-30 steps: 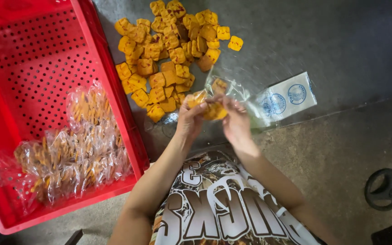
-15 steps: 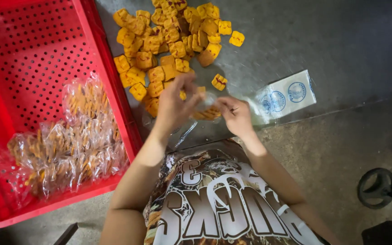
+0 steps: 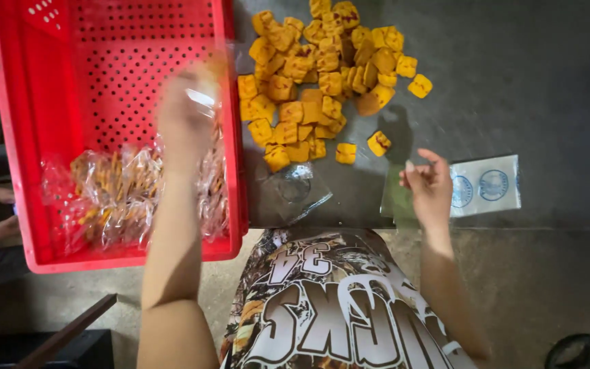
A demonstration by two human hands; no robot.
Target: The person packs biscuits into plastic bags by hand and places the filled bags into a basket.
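Grey metal tabletop [image 3: 534, 82] carries a heap of orange crackers [image 3: 322, 75] beside a red perforated crate [image 3: 69, 61]. Left hand [image 3: 186, 116] — blurred over the crate — seems to clasp a filled clear packet [image 3: 203, 96], above the bagged packets [image 3: 124, 191] already inside. Right hand [image 3: 428, 188] pinches an empty clear bag [image 3: 486, 186]. Judged: dropping one packet, then filling the next; the crate's far half has room.

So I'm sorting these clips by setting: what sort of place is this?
Probably a small snack-packing workbench, not a home kitchen. A heap of orange crackers lies loose on the grey table, filled clear bags pile up in a red crate, and empty bags wait by the right hand.
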